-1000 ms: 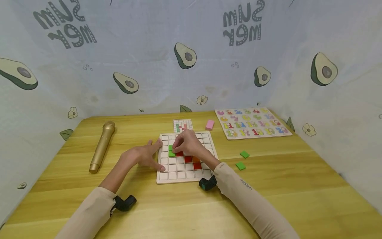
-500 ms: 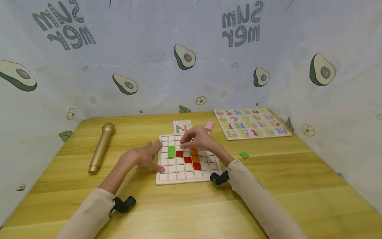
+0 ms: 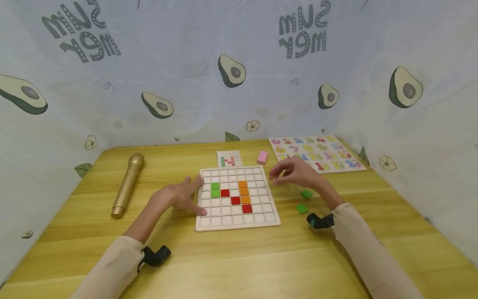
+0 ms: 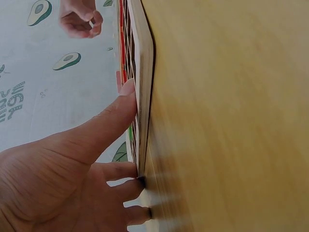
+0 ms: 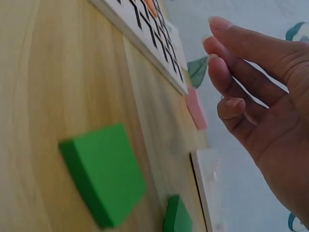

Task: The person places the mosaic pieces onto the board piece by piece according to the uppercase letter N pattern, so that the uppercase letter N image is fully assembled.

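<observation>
A white grid board [image 3: 213, 221] lies mid-table, carrying two green tiles [image 3: 215, 189], several red tiles [image 3: 235, 200] and an orange column of tiles [image 3: 244, 192]. My left hand [image 3: 181, 196] rests spread at the board's left side; in the left wrist view its thumb [image 4: 108, 121] lies on the rim and other fingertips reach the edge and table. Off the board's right side, my right hand [image 3: 296, 172] hovers with loosely bent fingers and nothing between them. Close by on the table lie two loose green tiles, the nearer one [image 3: 301, 209] and the farther one [image 3: 306, 194].
Behind the board sit a small pattern card [image 3: 229, 158] and a pink block [image 3: 262, 157]. A number puzzle board [image 3: 347, 165] lies at the back right, partly behind my right hand. On the left is a gold microphone [image 3: 128, 185]. A printed cloth hangs behind the table.
My right hand has left the green and red tiles on the board and moved right, past its edge, uncovering the orange tiles. My left hand stays where it was.
</observation>
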Demonstrator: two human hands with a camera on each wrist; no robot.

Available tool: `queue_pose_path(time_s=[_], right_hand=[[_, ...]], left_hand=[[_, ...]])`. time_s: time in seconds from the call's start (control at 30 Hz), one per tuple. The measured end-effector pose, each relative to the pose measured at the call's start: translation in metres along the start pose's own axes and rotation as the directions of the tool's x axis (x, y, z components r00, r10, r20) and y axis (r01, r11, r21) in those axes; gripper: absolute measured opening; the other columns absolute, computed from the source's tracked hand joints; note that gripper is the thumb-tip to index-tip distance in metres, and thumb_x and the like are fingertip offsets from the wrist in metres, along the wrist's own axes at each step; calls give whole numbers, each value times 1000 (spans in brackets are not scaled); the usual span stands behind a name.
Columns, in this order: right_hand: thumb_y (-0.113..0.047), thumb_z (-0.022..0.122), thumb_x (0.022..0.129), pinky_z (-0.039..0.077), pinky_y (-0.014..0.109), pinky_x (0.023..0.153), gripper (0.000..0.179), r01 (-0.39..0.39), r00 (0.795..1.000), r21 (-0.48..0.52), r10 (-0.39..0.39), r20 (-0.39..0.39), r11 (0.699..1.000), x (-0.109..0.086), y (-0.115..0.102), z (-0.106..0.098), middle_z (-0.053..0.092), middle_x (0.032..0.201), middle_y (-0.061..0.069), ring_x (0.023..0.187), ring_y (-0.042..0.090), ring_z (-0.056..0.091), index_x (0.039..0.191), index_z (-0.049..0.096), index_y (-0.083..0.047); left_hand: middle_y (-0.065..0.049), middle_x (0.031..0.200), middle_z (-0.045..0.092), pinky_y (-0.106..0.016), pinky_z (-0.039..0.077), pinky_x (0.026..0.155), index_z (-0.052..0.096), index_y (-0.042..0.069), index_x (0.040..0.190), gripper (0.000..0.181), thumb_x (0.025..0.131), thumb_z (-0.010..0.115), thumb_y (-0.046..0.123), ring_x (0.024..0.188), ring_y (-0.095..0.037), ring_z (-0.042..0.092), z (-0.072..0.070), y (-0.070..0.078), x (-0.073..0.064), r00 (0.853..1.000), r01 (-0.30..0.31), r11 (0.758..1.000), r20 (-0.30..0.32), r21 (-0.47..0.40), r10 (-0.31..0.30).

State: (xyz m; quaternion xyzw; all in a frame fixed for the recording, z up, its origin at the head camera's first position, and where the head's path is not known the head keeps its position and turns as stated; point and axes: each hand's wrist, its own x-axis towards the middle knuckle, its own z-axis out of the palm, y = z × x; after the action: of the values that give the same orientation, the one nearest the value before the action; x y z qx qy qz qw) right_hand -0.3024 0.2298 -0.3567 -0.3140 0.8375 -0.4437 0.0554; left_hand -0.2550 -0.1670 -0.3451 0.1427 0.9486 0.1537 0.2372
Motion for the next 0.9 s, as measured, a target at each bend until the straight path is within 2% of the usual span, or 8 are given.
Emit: queue_pose_path(time_s=[0.23,0.33,0.5,0.6,0.8,0.9], right_hand=[[5,81,92,61,26,78,22,-31,999,31,30,15,999,-35,25,-22,79,109,25,91,19,75,114,79,8],[5,82,91,60,25,78,24,-8,1000,20,8,22,1000,-43,40,-30,80,110,23,94,18,77,115,79,7],[6,82,91,57,23,78,26,32,998,32,-34,58,999,-52,56,-42,80,111,22,97,18,75,117,78,7],[7,82,90,54,24,75,27,22,997,44,-25,71,999,-57,59,-45,80,111,21,92,17,72,117,77,8],[4,84,90,51,23,73,27,31,993,-11,-29,111,999,-60,63,-51,80,110,20,82,17,61,116,79,5],[4,84,89,50,23,72,29,29,989,-4,-28,145,1000,-61,65,-53,79,110,20,81,18,58,117,78,6]], left_hand=[[-22,180,6,-71,25,124,13,14,175,119,90,85,55,166,-42,10,2,0,-1,1000,0,1000,0,10,0],[-24,179,6,-72,25,123,12,13,175,119,90,85,55,166,-43,11,1,0,-2,1000,0,1000,0,9,0],[-22,180,5,-72,24,123,12,13,175,119,90,85,54,166,-42,10,1,-1,-2,1000,-5,1000,3,1,5],[-22,180,6,-72,24,123,12,13,175,120,90,86,54,166,-42,10,1,-1,-2,1000,-4,1000,4,-3,4],[-24,179,6,-72,25,123,12,14,175,120,90,86,55,166,-43,11,1,-1,-2,1000,-1,1000,4,-7,1],[-25,179,6,-72,24,123,12,14,175,120,90,85,55,166,-43,10,1,-2,-2,1000,-2,1000,4,-7,2]])
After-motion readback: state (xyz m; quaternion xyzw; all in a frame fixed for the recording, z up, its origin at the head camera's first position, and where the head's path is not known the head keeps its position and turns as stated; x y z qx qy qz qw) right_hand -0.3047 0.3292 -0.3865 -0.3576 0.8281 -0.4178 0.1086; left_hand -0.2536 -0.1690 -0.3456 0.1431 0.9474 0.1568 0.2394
